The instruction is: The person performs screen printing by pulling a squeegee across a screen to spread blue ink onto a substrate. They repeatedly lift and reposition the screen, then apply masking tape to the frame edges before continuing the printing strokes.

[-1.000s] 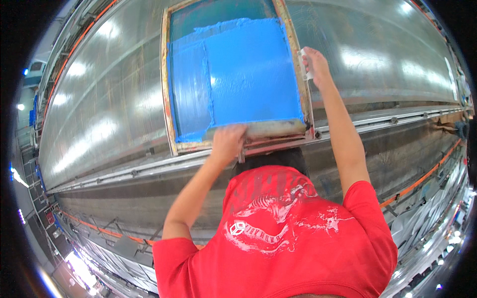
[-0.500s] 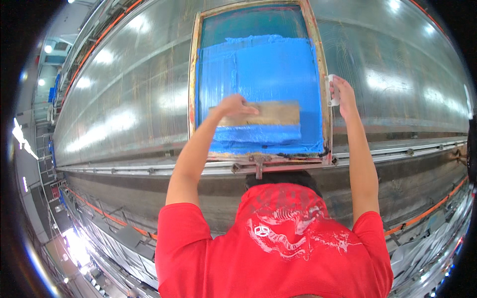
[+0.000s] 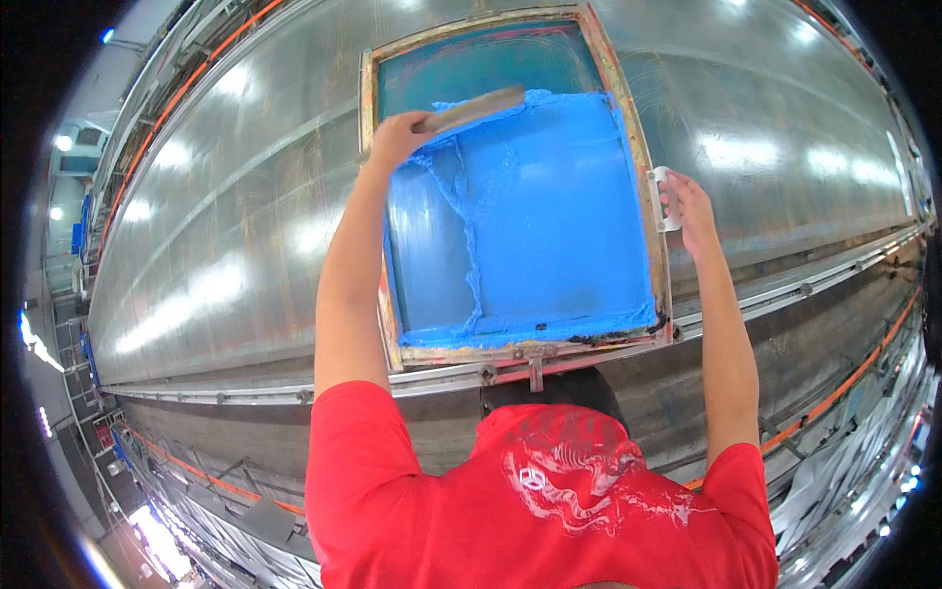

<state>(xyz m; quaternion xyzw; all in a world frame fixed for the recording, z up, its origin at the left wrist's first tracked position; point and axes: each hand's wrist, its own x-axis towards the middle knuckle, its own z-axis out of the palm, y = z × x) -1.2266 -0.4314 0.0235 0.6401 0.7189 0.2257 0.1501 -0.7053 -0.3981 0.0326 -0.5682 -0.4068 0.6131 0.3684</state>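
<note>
pretty bright, white glare blobs toward both side edges of the metal table [image 3: 285, 187], bendy fisheye rim

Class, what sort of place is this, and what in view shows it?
Probably a screen-printing workshop: a framed screen bearing blue paste, a flat blade in the left hand, and a long shiny table.

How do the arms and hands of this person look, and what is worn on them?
The left hand and right hand are bare: I can make out no glove or watch. The forearms are uncovered too. The short sleeves are plain red, part of a red T-shirt with a white print.
</note>
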